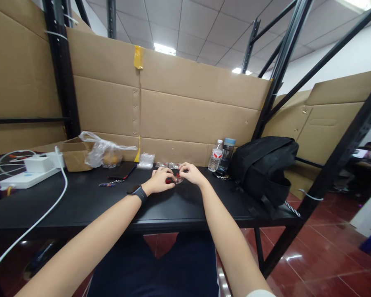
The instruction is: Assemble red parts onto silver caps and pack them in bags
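A small clear plastic bag with red pieces [178, 179] is at the middle of the black table [105, 210], between my two hands. My left hand [158, 180], with a dark watch on the wrist, has its fingers curled over the bag's left side, where some red shows under them. My right hand [191, 173] pinches the bag's right side with thumb and fingers. The fingertips partly cover the bag, and its contents are too small to make out. Just beyond the hands lie more small clear packets with red bits [174, 165].
A stack of clear packets [146, 161], a dark phone-like slab [123, 170] and a keychain [107, 185] lie left. Further left are a cardboard box [76, 156], a plastic bag [106, 150] and a white power strip [31, 177]. Bottles [216, 156] and a black backpack [262, 169] stand right.
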Motion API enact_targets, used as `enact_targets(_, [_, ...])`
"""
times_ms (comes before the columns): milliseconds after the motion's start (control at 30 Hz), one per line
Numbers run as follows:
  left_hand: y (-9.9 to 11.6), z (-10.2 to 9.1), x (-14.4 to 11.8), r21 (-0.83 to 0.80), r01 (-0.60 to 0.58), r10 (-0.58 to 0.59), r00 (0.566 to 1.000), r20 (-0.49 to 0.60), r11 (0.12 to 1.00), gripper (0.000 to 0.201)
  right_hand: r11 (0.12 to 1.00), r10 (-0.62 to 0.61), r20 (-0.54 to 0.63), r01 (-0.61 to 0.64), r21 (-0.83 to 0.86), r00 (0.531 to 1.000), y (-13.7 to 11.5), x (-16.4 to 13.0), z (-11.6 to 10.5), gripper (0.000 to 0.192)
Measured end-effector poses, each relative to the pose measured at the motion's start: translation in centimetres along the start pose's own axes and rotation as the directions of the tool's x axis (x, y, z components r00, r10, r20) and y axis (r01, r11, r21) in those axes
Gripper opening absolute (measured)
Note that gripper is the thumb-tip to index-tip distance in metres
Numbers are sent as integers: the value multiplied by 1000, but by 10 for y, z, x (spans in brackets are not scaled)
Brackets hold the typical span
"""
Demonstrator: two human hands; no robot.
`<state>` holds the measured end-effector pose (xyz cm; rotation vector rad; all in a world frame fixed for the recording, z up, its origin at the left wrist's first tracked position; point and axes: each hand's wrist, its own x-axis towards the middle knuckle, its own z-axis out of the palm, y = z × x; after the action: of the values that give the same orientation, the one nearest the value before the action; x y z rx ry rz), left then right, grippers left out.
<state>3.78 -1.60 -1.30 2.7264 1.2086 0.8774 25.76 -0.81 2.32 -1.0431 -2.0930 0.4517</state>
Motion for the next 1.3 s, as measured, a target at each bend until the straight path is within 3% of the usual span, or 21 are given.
enact_targets(200, [2, 0, 3, -55, 29, -25, 997, 70, 998, 37, 999, -21, 220, 32, -43, 975, 9, -4, -11, 12])
enact_targets(467, [15, 0, -2, -64, -95, 102, 989, 106, 993, 37, 998, -63, 212, 61, 15, 975, 9, -3, -8, 10])
enact_targets(600, [14, -2, -2, -57, -113, 119, 985, 128, 992, 37, 999, -40, 275, 35, 26, 961, 9, -5, -8, 8])
enact_targets(700, [4, -3, 2, -29, -36, 39, 995, 93, 999, 33, 998, 67, 252, -62, -31, 965, 16, -6, -9, 19])
enact_targets(800, [-14, -6, 4, 55, 75, -76, 997, 15, 996, 33, 958, 203, 60, -185, -221, 977, 29, -7, -14, 13])
enact_targets(900, [-28, -12, 2, 127, 110, -110, 994, -12, 986, 33, 861, 341, -41, -329, -388, 939, 43, -9, -21, 39])
enact_targets(1000, [-33, -15, 0, 169, 145, -151, 988, 26, 975, 33, 806, 446, 2, -400, -436, 895, 52, -12, -25, 52])
enact_targets(1133, [-37, -14, 0, 241, 196, -221, 971, 85, 951, 42, 811, 467, 64, -399, -428, 882, 54, -12, -23, 46])
enact_targets(1300, [-65, -16, -5, 395, 380, -413, 911, -3, 836, 57, 820, 467, 102, -387, -421, 879, 51, -11, -20, 40])
